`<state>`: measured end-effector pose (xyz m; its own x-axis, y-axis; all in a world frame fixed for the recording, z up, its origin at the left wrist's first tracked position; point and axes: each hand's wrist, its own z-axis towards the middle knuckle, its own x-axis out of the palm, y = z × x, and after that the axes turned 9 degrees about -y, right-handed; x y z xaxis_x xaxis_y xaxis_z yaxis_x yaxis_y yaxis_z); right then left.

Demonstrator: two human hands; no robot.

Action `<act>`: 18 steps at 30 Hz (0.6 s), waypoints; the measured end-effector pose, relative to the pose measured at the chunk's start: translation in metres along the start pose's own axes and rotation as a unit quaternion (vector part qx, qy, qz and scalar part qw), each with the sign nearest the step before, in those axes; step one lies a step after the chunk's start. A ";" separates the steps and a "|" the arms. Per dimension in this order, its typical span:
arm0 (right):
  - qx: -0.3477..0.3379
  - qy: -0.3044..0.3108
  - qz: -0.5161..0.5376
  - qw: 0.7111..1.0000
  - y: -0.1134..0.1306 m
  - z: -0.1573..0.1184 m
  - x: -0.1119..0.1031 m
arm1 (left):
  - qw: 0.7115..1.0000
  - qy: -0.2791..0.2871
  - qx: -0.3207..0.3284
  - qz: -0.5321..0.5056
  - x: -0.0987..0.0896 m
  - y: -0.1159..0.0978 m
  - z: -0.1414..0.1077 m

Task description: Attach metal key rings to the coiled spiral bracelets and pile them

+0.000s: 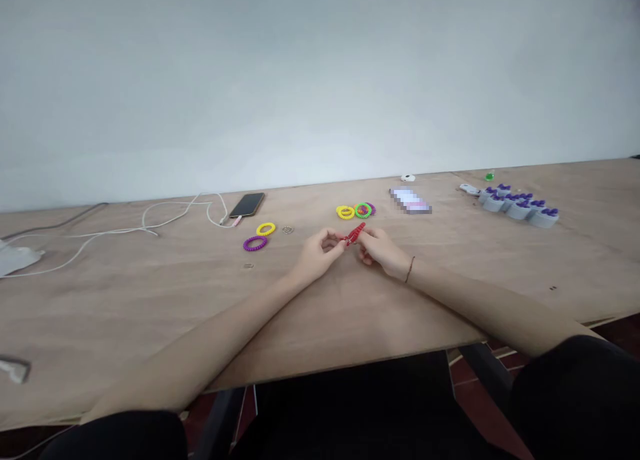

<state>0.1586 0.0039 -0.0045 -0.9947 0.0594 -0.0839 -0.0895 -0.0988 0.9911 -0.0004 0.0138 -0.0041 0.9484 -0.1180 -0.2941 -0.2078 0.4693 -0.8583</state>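
Note:
A red plastic spiral hair tie [355, 233] is stretched into a narrow twisted shape between my two hands, above the plywood table [150, 307]. My left hand [320, 250] pinches its left end, and my right hand [380, 251] grips its right end. Just beyond them lies a small overlapping pile of yellow, green and purple spiral ties [358, 211]. Further left rest a yellow spiral tie [265, 229] and a purple one [255, 243]. A thin brown cord [410, 269] circles my right wrist.
A black smartphone [247, 205] lies at the far edge with a white cable [170, 223] trailing left. A pixelated flat object [410, 200] sits right of the ties. Several grey cups with purple tops [520, 205] stand at the back right. A pale wall rises behind the table.

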 end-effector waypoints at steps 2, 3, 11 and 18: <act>0.040 0.001 0.027 0.999 0.001 0.000 -0.001 | 1.000 0.010 0.003 0.003 0.000 -0.001 0.000; 0.056 0.006 0.034 0.998 0.002 -0.001 -0.001 | 1.000 0.020 0.003 0.004 0.000 -0.001 0.000; -0.049 0.060 -0.138 0.987 0.004 -0.002 -0.008 | 0.997 0.064 -0.047 -0.020 -0.002 0.006 0.005; -0.173 0.088 -0.185 0.963 0.002 0.003 -0.019 | 0.993 0.105 -0.045 -0.007 -0.003 0.003 0.005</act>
<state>0.1770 0.0054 -0.0005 -0.8818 -0.0117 -0.4715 -0.4213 -0.4297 0.7986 -0.0029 0.0200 -0.0038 0.8822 -0.3091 -0.3551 -0.2243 0.3872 -0.8943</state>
